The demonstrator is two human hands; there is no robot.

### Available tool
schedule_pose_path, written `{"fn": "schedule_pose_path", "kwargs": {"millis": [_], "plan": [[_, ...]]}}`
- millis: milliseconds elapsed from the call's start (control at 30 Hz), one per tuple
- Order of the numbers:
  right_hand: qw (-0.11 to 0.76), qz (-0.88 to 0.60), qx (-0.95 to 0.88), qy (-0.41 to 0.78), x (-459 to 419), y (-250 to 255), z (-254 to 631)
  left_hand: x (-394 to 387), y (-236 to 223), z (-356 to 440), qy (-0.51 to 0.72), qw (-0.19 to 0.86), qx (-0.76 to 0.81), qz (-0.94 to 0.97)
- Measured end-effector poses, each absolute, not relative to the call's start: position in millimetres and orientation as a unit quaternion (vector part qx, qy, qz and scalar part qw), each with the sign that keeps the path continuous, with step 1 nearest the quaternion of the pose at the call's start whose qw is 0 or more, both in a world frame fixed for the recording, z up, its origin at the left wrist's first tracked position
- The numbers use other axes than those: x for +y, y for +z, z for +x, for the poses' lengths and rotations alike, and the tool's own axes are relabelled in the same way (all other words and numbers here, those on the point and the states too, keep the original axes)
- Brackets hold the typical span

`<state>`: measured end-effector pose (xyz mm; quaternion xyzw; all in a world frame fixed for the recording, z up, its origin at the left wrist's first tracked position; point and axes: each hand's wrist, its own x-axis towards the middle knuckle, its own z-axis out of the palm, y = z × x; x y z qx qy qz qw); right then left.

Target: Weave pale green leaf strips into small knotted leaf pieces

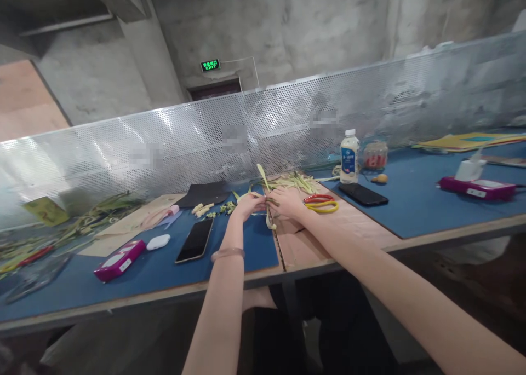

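My left hand and my right hand meet over the near middle of the table. Fingers of both are closed in a pinch on a pale green leaf strip, which sticks up between them; its lower part is partly hidden by the fingers. Just below, a pale curled piece hangs down. Behind my right hand lies a pile of cut green strips. Scissors with red and yellow handles rest beside my right wrist, blades out of sight. Small green and yellowish pieces lie left of my left hand.
Phones lie left and right. A white-capped bottle and a jar stand behind. Purple power strips sit at both sides, with a white case by the left one. A perforated metal screen closes the back.
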<state>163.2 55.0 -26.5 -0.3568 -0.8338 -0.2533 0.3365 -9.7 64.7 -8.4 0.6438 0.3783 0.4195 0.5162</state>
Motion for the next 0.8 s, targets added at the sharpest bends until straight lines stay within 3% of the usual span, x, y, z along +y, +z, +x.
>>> {"fn": "schedule_pose_path", "kwargs": {"millis": [267,800], "plan": [[0.341,-0.368,-0.83,-0.244,57.9,-28.5,160.7,66.0,-7.5,-4.5,0.444,0.479,0.413,0.635],[0.412,-0.363,-0.813,-0.193,50.2,-21.4,161.4,62.5,-5.7,-2.2,0.475,0.513,0.361,0.617]]}}
